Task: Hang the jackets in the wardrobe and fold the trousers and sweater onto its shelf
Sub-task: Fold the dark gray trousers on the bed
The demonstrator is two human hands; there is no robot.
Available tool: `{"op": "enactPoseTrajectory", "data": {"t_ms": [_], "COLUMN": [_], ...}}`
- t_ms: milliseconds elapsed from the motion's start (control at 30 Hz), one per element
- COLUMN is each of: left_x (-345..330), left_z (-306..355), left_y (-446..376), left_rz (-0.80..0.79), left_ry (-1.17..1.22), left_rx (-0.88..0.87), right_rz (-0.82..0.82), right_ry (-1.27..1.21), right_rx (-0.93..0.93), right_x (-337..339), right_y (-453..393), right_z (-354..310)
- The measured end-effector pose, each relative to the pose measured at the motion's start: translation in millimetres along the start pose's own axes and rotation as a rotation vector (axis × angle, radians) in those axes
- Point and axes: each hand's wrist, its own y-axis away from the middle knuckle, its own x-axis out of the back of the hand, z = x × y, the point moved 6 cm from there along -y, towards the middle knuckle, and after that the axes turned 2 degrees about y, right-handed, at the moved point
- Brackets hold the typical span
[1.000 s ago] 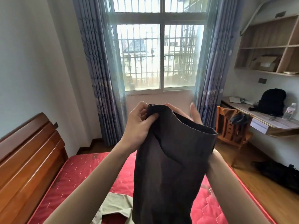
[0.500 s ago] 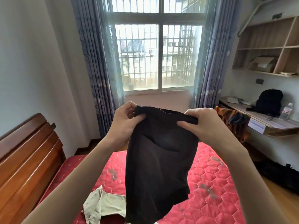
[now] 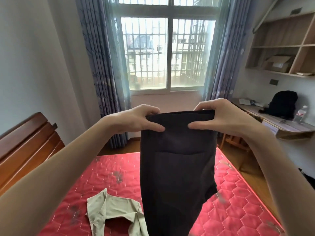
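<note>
**Q:** What do the hands have hold of?

**A:** A pair of dark charcoal fabric trousers [image 3: 177, 167], held up by the top edge at the centre of the view. The left hand [image 3: 138, 119] pinches the left corner, fingers curled over the band from behind and thumb pressed flat on the front. The right hand [image 3: 219, 114] mirrors it on the right corner, thumb pointing in toward nine o'clock.

**Q:** How tight is the grip?

**A:** Both hands are closed on the cloth, with no gap between the digits and the fabric. The thumb tips lie near each other but apart.

**Q:** Where does the garment hang?

**A:** It drops toward six o'clock, over the red quilted mattress [image 3: 238, 201]. Its lower end runs out of the frame.

**Q:** What else is in the room?

**A:** A beige fabric garment [image 3: 109, 212] lies crumpled on the mattress at seven o'clock. A dark wooden headboard [image 3: 25, 142] stands at nine o'clock. A barred window [image 3: 167, 53] between blue-grey curtains [image 3: 100, 65] fills twelve o'clock. At three o'clock, a black backpack [image 3: 283, 104] and a clear plastic bottle [image 3: 300, 113] sit on a light wooden desk [image 3: 289, 126].
</note>
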Motion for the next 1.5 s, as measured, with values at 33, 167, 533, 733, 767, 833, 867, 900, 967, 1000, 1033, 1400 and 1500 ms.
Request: {"op": "enactPoseTrajectory", "data": {"t_ms": [33,167,533,733,767,833,867,900,967,1000,1033,1400,1500], "left_x": [-2,-17,-1,5,4,2,1,0,-3,-7,-12,-223,-309], "left_z": [0,-12,-84,-89,-84,-71,-61,-51,-27,-14,-2,-32,-91], "left_y": [-3,-15,-91,-159,-169,-188,-196,-203,-212,-215,-216,-199,-184], "left_rz": [0.001,-0.051,0.155,0.422,0.457,0.526,0.561,0.603,0.695,0.739,0.778,0.643,0.514], "left_ry": [0.011,0.015,-0.207,-0.321,-0.354,-0.399,-0.417,-0.433,-0.446,-0.458,-0.481,-0.727,-0.615], "left_rx": [0.001,0.035,0.062,-0.031,-0.054,-0.097,-0.129,-0.165,-0.25,-0.293,-0.338,-0.409,-0.2], "right_rz": [-0.093,-0.306,-0.108,0.006,0.034,0.105,0.146,0.19,0.295,0.353,0.403,0.333,0.175], "right_ry": [-0.017,0.221,0.536,0.752,0.779,0.833,0.869,0.911,0.966,0.973,0.974,0.844,0.739], "right_rx": [-0.042,-0.168,-0.089,-0.077,-0.09,-0.113,-0.125,-0.131,-0.12,-0.103,-0.082,0.151,0.162], "right_x": [-3,-19,-56,-33,-25,-6,4,15,39,51,62,18,-45], "right_y": [0,-14,-85,-120,-123,-125,-126,-126,-122,-118,-111,65,128], "right_z": [3,27,82,117,122,133,139,145,153,155,158,293,336]}}
